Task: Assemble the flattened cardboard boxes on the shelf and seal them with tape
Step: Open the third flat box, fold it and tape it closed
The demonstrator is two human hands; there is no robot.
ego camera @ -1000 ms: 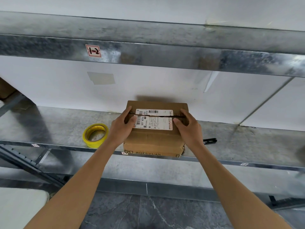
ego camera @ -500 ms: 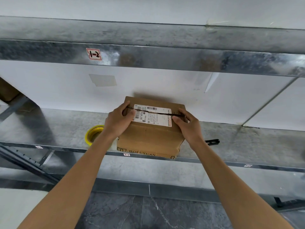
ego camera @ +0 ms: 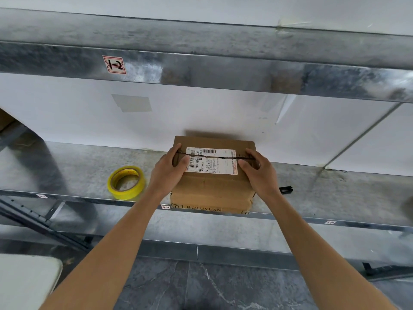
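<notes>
A: Cardboard box (ego camera: 212,189) position?
B: Sits at shelf (ego camera: 67,173) front edge, top seam left–right, printed side toward camera.
A: Hands?
B: Gripped at seam ends by left hand (ego camera: 167,173), right hand (ego camera: 260,175); thumbs pressing flaps.

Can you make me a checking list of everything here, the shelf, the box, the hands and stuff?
Surface: grey metal shelf, box at its front edge.
Job's things: cardboard box, flaps folded shut, dark seam across its white label; yellow tape roll lying flat left of the box, not touching it.
Clutter: small black object right of the box, only partly in view; cannot tell what it is.
Hands: left hand grips the box's left top edge; right hand grips its right top edge.
Cables: nothing seen.
Surroundings: upper shelf beam with a red-and-white tag, white wall, dark tiled floor.
</notes>
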